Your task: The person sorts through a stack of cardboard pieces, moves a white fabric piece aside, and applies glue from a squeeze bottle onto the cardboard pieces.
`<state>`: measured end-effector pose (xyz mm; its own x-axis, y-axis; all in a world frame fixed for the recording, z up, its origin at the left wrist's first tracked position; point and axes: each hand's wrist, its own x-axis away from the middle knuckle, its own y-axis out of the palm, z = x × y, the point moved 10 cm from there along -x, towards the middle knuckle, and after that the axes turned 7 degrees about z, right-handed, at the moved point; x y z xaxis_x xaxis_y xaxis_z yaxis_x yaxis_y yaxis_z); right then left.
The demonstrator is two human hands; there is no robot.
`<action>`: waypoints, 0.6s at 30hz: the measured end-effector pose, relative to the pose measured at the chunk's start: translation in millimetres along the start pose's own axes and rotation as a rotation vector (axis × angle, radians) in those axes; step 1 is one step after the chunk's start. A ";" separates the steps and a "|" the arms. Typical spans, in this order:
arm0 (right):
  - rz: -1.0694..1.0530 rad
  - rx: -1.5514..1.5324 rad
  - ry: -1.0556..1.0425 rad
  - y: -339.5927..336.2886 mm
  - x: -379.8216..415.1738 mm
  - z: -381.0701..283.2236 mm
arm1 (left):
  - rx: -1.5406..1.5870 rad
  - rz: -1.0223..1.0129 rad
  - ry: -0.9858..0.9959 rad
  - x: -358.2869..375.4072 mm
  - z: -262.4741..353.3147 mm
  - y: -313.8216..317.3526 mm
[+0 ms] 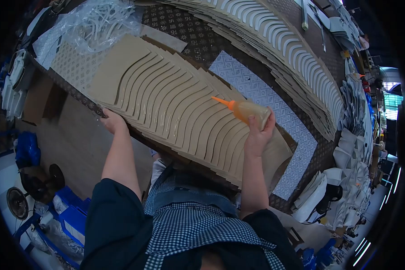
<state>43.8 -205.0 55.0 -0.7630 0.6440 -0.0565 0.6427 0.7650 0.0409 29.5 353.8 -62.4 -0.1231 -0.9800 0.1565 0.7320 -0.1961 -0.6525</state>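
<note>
My right hand (pixel 259 135) is wrapped round a squeeze bottle (pixel 249 111) with an orange nozzle and amber liquid in it. The bottle lies tilted, its tip pointing left just above a fanned row of tan curved pieces (pixel 175 101). Glossy wet-looking streaks run along several of these overlapping pieces. At the near left edge of the row is my left hand (pixel 113 121), its fingers curled in at the table edge; what they grip, if anything, is hidden. A brown board (pixel 287 136) shows under the right end of the row.
A second long fanned row of pieces with white curved strips (pixel 274 33) lies across the far side of the patterned table (pixel 166 22). Clear plastic with white strips (pixel 96 27) sits at the far left. White-patterned sheets (pixel 243 74) lie between the rows. A fan (pixel 18 202) stands lower left.
</note>
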 end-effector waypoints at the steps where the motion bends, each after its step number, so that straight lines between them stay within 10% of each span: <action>1: -0.005 0.035 -0.019 1.5 1.1 -1.6 | 0.006 -0.002 -0.004 0.2 0.3 0.3; 18: 0.037 -0.154 0.139 -5.0 2.9 24.3 | -0.019 0.007 -0.016 -1.6 -2.7 -1.0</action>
